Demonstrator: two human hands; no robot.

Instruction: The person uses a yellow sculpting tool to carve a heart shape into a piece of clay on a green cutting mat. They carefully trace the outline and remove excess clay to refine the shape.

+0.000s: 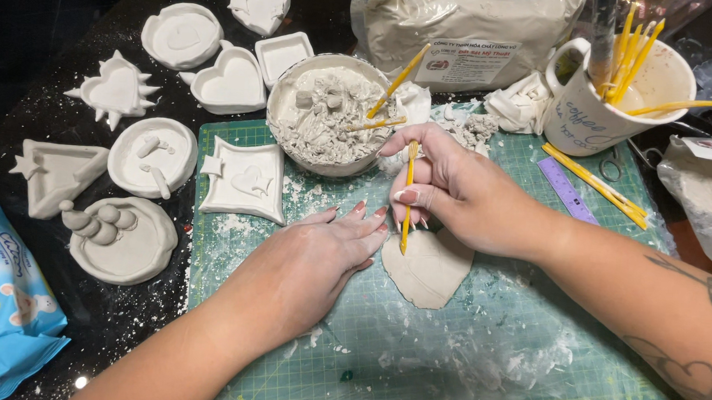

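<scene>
Trimming step: right hand [463, 194], grip pinching yellow clay tool [408, 197], cuts flat clay slab [428, 268]; left hand [320, 251] flat, holding nothing, steadies beside it. Next needs steady tracing along the edge.

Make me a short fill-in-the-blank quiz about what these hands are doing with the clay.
1. The right hand holds a thin ___ modelling stick.
2. The flat grey clay slab lies on a ___ cutting mat.
3. The left hand rests flat ___ the slab.
4. The white mug holds more yellow ___.

Missing words: yellow; green; beside; sticks
</scene>
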